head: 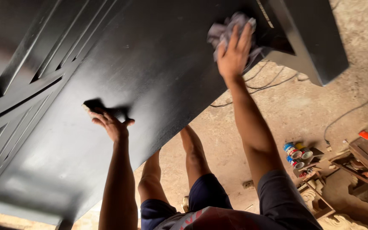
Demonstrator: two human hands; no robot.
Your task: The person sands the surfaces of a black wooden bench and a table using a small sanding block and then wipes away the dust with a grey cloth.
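Anna: Head view is showing the person leaning over a big black panel (150,85), and the right hand (234,51) is pressing a crumpled grey rag (226,30) against its far edge, fingers spread wide over the cloth.

Ben: And the left hand (111,123) is holding a small dark pad (96,105) flat on the middle of the panel, fingers curled around it.

Anna: Judging by the glossy surface, the person is probably doing best by keeping both pads flat and pressing evenly, since a tilted edge could be leaving streaks.

Ben: Cans (297,155) are sitting on the floor (286,102) to the right, well apart from the panel, beside a loose cable (273,83).
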